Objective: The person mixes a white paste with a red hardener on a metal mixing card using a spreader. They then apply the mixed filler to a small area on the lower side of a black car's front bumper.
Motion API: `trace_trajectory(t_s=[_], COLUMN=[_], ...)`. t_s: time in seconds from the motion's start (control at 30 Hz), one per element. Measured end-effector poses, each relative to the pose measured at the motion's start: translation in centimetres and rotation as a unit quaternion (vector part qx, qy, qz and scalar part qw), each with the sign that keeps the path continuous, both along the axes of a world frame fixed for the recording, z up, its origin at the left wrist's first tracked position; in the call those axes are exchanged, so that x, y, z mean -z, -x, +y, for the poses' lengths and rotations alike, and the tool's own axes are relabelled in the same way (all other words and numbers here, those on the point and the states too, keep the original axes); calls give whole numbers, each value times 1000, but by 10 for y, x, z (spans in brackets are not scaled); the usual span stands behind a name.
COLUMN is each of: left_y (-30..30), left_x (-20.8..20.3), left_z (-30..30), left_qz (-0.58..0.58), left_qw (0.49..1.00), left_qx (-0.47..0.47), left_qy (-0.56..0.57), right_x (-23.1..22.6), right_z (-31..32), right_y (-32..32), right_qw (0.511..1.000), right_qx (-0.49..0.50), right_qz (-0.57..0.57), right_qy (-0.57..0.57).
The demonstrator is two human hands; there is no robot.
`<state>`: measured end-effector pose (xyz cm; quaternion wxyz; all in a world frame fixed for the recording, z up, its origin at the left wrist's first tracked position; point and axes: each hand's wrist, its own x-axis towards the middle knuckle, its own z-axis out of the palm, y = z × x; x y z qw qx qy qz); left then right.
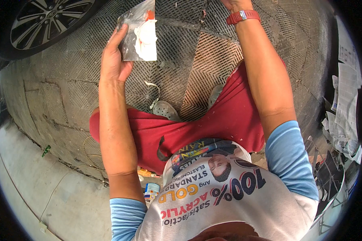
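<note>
My left hand is closed on a flat grey metal plate, with the thumb lying over its face and the fingers behind it. A thick smear of white paste, probably putty, covers the plate's right side, and a small orange-red dab sits above the paste. Only the wrist end of my right hand shows at the top edge, past a red wristband. Its fingers are cut off by the picture's edge, so whatever they hold is hidden.
A car wheel stands at the upper left. Ridged mats cover the floor around my clogs. A can sits beside my left elbow. Newspaper sheets hang along the right. A thin cord crosses the pale floor.
</note>
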<state>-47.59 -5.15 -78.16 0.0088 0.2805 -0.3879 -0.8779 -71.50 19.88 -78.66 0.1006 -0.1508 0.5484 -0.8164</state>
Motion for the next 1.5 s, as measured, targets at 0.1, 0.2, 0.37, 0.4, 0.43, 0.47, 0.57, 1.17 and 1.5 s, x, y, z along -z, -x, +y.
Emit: trace_trajectory(t_s=[0.1, 0.2, 0.37, 0.4, 0.43, 0.47, 0.57, 1.17, 1.5], left_y=[1, 2, 0, -1, -1, -1, -2, 0, 0], left_x=[-1, -4, -4, -4, -4, -4, -5, -2, -7], left_z=[0, 3, 1, 1, 1, 0, 1, -3, 0], left_qz=[3, 0, 6, 5, 4, 1, -4, 11, 1], left_qw=[1000, 1000, 1000, 1000, 1000, 1000, 1000, 1000, 1000], left_qx=[0, -4, -6, -9, -9, -11, -14, -6, -11], left_qy=[-7, -6, -2, 1, 3, 8, 16, 5, 13], right_x=[-4, 6, 2, -3, -9, -15, -13, 2, 13], right_z=[-5, -1, 1, 1, -1, -6, -10, -19, -24], right_y=[-5, 1, 1, 0, -3, -7, -11, -13, -13], right_qw=[1000, 997, 1000, 1000, 1000, 999, 1000, 994, 988], right_qx=[24, 8, -4, -6, 4, 14, 12, 67, 88], right_qz=[-7, 16, -8, -14, -7, 0, 14, 68, 94], right_qy=[1, -74, -21, 4, 20, 36, 13, -54, -82])
